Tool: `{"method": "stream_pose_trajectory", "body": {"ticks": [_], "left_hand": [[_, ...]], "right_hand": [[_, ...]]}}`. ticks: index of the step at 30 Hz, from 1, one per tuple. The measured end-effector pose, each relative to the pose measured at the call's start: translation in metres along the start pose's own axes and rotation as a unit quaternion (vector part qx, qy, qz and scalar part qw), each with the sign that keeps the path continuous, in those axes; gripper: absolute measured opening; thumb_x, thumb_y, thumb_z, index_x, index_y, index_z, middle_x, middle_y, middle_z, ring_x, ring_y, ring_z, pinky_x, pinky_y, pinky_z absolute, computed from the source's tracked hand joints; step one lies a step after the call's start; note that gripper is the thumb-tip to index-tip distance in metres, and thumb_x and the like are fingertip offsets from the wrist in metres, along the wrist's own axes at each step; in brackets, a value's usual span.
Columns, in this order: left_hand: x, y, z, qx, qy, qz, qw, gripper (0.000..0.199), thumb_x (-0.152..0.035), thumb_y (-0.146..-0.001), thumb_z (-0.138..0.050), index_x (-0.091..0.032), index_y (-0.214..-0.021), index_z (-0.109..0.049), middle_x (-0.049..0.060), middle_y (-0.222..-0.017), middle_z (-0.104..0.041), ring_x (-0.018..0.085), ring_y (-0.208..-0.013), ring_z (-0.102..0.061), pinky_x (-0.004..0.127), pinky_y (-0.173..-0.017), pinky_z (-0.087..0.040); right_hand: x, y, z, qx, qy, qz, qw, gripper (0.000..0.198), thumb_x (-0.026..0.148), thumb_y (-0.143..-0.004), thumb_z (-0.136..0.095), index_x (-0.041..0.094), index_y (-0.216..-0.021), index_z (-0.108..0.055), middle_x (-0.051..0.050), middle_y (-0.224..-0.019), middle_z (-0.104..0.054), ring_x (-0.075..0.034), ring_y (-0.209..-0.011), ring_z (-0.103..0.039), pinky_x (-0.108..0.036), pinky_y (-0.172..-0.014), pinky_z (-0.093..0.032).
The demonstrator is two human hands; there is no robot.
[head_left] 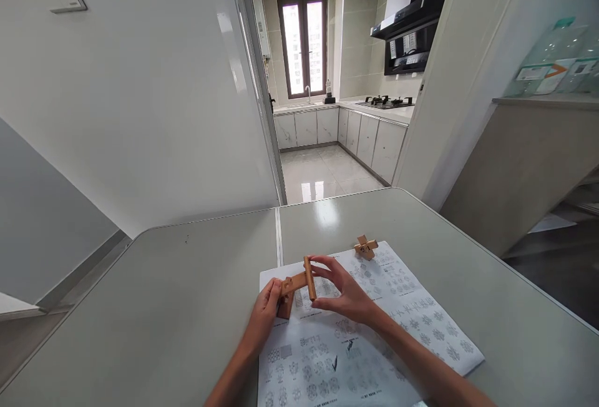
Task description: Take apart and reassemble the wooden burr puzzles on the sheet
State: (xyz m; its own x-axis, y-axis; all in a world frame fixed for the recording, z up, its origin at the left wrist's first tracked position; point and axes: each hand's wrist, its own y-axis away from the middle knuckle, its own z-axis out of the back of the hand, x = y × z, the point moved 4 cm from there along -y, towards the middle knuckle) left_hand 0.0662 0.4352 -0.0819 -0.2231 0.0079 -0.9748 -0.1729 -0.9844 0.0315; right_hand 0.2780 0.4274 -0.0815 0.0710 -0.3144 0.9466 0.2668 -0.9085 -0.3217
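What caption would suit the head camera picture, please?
Left grip and right grip hold wooden pieces over printed paper on a table.

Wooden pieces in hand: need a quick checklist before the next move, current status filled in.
1. Left hand has a grip on the flat wooden piece: ok.
2. Right hand has the wooden rod between thumb and fingers: ok.
3. Rod seated in the flat piece: cannot tell; they meet in view, but the joint isn't clear.
4. Lower wooden block fastened to the flat piece: cannot tell.
5. Cross-shaped wooden piece apart from both hands, at the sheet's far edge: ok.
6. Printed sheet fully readable: not ok; the right forearm covers part.
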Motion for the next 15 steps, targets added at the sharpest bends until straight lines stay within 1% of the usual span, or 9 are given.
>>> {"method": "stream_pose_trajectory", "body": {"ticks": [7,12,15], "left_hand": [[0.0003,-0.0010,-0.0012,0.024,-0.003,-0.008,1.000,0.053,-0.070,-0.095,-0.047,-0.020,-0.084,-0.059,0.003,-0.084,-0.061,0.020,-0.079,-0.056,0.028,-0.074,-0.047],[-0.0007,-0.0016,-0.0005,0.037,-0.003,-0.015,0.999,0.052,-0.070,-0.095,-0.047,-0.020,-0.084,-0.058,0.002,-0.081,-0.057,0.019,-0.077,-0.053,0.027,-0.073,-0.047],[-0.0026,-0.0013,-0.0003,0.038,-0.006,-0.027,0.999,0.051,-0.068,-0.095,-0.049,-0.020,-0.080,-0.056,0.000,-0.078,-0.055,0.017,-0.073,-0.050,0.026,-0.069,-0.045]], "right_hand": [[0.0033,-0.0019,0.0032,0.023,-0.011,-0.002,1.000,0.076,0.040,-0.078,-0.087,0.036,-0.145,-0.051,-0.008,-0.153,-0.053,-0.032,-0.135,-0.058,-0.057,-0.113,-0.049],[0.0067,-0.0040,0.0040,0.043,-0.029,0.005,0.999,0.071,0.039,-0.079,-0.086,0.036,-0.143,-0.055,-0.006,-0.155,-0.051,-0.031,-0.136,-0.058,-0.056,-0.117,-0.046],[0.0069,-0.0042,0.0034,0.056,-0.031,0.002,0.998,0.074,0.037,-0.079,-0.086,0.036,-0.145,-0.054,-0.006,-0.157,-0.050,-0.030,-0.138,-0.056,-0.055,-0.118,-0.044]]}}
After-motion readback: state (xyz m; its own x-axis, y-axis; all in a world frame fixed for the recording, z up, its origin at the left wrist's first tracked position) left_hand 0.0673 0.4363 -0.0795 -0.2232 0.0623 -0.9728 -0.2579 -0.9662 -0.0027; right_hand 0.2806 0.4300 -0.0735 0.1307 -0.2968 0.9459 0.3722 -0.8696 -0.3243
